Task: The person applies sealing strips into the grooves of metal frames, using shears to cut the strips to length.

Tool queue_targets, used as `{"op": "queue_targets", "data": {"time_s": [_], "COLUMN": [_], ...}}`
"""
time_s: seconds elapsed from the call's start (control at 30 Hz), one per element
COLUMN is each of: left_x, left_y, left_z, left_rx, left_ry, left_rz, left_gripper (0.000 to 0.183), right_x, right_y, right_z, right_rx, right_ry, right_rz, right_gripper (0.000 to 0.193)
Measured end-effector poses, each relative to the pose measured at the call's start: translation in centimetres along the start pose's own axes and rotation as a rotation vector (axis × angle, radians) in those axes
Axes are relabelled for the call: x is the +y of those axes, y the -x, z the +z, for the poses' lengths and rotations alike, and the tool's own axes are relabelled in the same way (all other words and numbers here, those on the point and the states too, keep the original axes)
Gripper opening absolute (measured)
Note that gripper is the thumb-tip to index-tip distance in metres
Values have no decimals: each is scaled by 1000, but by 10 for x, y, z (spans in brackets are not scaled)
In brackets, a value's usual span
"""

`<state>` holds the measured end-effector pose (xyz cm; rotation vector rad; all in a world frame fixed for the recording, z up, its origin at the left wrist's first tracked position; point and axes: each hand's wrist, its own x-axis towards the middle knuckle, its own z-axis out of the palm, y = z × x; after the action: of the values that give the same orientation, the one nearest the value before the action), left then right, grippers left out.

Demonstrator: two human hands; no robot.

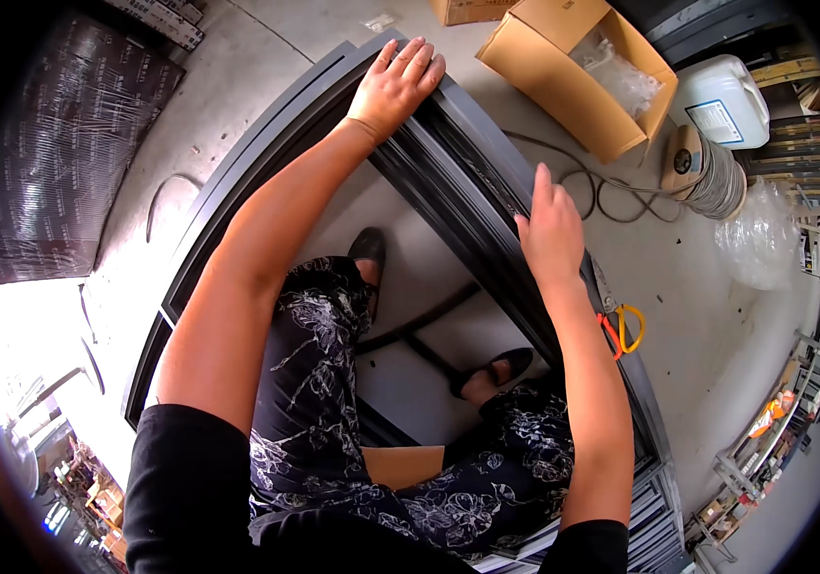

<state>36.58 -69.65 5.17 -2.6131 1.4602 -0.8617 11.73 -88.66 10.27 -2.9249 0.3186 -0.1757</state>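
Observation:
A large dark grey metal frame (pixel 484 153) with grooved black inner channels surrounds my legs. My left hand (pixel 397 88) lies flat over its far corner, fingers stretched toward the outer edge. On the right-hand rail rests my right hand (pixel 554 234), index finger extended and thumb apart; its other fingers are partly hidden. Near that thumb, a thin black strip (pixel 498 182) runs along the rail's groove. Scissors with orange and yellow handles (pixel 632 328) lie on the frame beside my right forearm.
An open cardboard box (pixel 549 72) holding clear plastic wrap stands at the far right. Beyond it are a white jug (pixel 721 100), a cable spool (pixel 716 177) and loose cable (pixel 611 196) on the floor. A dark wrapped panel (pixel 66 153) stands left; a cluttered cart (pixel 764 430) sits right.

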Motion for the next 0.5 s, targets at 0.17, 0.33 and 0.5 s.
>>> {"op": "queue_targets", "data": {"time_s": [0.17, 0.33, 0.5], "left_x": [10, -9, -25], "left_y": [-1, 2, -24], "left_z": [-6, -18, -19], "left_rx": [-56, -65, -22], "left_ry": [-46, 83, 210], "left_rz": [-64, 31, 151], "left_gripper": [45, 44, 38], "right_x": [2, 9, 15], "right_y": [3, 15, 15], "right_z": [-6, -18, -25], "right_rx": [-62, -197, -190], "right_ry": [7, 12, 70], "right_rz": [52, 30, 42], "right_gripper": [65, 69, 66]}}
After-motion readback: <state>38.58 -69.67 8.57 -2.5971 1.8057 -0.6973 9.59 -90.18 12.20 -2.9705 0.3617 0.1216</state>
